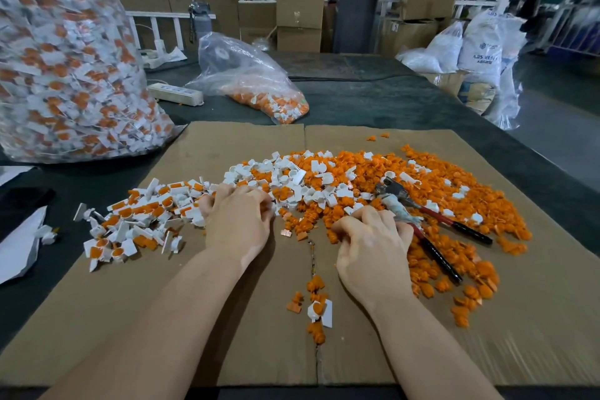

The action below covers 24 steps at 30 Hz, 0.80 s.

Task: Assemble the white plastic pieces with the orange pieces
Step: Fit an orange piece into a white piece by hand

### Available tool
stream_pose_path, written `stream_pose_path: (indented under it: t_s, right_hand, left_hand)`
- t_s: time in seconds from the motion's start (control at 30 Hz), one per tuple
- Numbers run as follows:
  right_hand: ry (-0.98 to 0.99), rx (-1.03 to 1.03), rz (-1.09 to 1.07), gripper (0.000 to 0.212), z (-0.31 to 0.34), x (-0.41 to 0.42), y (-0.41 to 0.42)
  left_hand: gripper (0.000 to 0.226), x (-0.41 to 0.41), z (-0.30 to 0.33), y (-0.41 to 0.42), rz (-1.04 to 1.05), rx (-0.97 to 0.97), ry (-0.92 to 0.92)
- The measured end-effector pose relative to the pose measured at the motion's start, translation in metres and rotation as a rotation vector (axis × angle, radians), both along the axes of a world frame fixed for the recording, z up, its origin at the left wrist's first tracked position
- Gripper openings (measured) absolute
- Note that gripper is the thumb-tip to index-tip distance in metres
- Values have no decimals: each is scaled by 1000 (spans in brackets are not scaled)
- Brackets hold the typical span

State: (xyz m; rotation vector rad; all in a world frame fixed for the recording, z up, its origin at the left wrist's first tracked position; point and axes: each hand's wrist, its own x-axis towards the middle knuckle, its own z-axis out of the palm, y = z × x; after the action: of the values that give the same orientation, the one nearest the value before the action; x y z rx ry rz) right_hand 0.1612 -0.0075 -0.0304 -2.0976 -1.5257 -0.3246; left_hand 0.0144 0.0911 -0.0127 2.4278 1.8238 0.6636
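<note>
Assembled pile (136,221) left, small. Loose orange pieces (438,198) and white pieces (292,175) heaped centre-right: most work left. Left hand (238,221), right hand (373,247) fingers curled into heap; contents unseen.

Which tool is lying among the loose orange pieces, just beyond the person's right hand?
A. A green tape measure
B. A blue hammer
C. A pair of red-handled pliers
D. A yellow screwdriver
C: the pliers, with red and black handles, lie on the orange pieces by the right hand.
</note>
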Motion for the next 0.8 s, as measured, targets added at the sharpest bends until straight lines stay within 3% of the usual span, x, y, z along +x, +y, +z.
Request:
stream_pose_path:
  t_s: [0.17,0.3,0.57,0.7,0.8]
  right_hand:
    - [-25,99,24,2,0,-2,-1]
    - [-84,93,26,4,0,-2,0]
    - [-102,70,56,26,3,-3,-3]
    - [-88,146,113,22,4,-2,-4]
    - [-87,185,123,35,4,-2,-4]
  left_hand:
    - [20,4,-1,-3,-15,-3,-91]
    - [16,10,0,-1,-13,-24,-90]
    - [12,14,0,-1,-27,-33,-149]
    - [5,14,0,-3,-40,-17,-183]
    - [14,13,0,-7,-65,40,-254]
